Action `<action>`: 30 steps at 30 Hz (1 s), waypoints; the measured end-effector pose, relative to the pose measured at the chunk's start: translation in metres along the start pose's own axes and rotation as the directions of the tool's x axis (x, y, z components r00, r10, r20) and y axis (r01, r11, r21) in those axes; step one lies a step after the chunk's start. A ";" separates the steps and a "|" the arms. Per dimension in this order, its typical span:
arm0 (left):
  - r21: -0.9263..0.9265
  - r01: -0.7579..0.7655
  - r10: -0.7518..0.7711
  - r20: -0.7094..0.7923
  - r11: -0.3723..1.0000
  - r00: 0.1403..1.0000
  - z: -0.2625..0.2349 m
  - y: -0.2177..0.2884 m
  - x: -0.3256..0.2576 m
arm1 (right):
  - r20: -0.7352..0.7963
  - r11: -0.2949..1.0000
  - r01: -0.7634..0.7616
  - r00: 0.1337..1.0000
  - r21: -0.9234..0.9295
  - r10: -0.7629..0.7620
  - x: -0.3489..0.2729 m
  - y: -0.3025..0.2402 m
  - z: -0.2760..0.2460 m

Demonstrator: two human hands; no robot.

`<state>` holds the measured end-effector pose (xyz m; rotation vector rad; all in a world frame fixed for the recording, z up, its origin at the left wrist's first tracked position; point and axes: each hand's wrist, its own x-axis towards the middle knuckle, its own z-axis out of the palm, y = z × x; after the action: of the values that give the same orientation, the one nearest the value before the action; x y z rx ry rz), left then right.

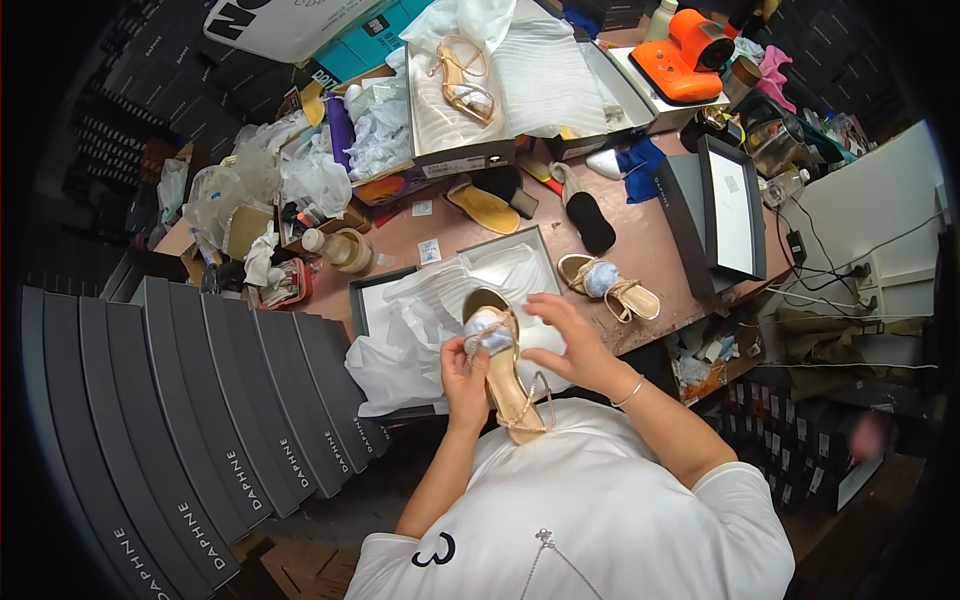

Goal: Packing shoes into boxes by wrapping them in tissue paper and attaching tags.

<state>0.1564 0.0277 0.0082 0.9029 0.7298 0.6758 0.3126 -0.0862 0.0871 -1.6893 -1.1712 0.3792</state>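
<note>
My left hand [463,385] grips a gold strappy sandal [508,388] by its side, close to my white shirt. Pale stuffing [488,332] fills the straps at its front. On the sandal's other side, my right hand [580,348] is raised with thumb and fingers apart, holding nothing. Beyond both hands lies an open grey shoe box [367,300] with crumpled white tissue paper [415,325] spilling over its near edge. A matching sandal [612,284], also stuffed, rests on the pinkish tabletop to the right.
Grey shoe boxes [190,400] stand in a long row at left. At the back, another box [455,160] holds tissue and a gold sandal [462,80]. An orange device [685,62] sits back right, above a grey lid [735,215]. A bottle [335,248] stands left.
</note>
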 end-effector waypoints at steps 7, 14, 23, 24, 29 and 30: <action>-0.818 0.547 -0.422 0.438 0.180 0.794 -0.020 0.028 0.027 | 0.377 0.882 -0.349 0.899 0.315 0.221 -0.031 -0.035 -0.005; -0.716 0.663 -0.184 0.697 -0.219 0.693 0.001 0.021 0.016 | 0.198 0.946 -0.297 0.942 0.126 0.270 -0.020 -0.030 -0.004; -0.727 0.673 -0.281 0.681 -0.140 0.677 0.013 0.016 0.016 | 0.053 0.501 -0.254 0.853 -0.827 0.520 -0.077 0.133 -0.075; -0.731 0.675 -0.304 0.669 -0.102 0.678 0.016 0.018 0.017 | 0.085 0.469 -0.214 0.839 -0.857 0.537 -0.079 0.139 -0.076; -0.771 0.619 -0.429 0.514 0.148 0.743 0.032 0.036 0.028 | -0.011 0.395 -0.268 0.838 -0.879 0.545 -0.082 0.165 -0.087; -0.770 0.620 -0.436 0.511 0.151 0.741 0.033 0.036 0.032 | -0.035 0.346 -0.256 0.845 -0.903 0.533 -0.079 0.160 -0.088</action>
<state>0.1938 0.0537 0.0446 -0.4198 0.3323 0.2291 0.4201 -0.2046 -0.0315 -3.0112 -1.2090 0.3007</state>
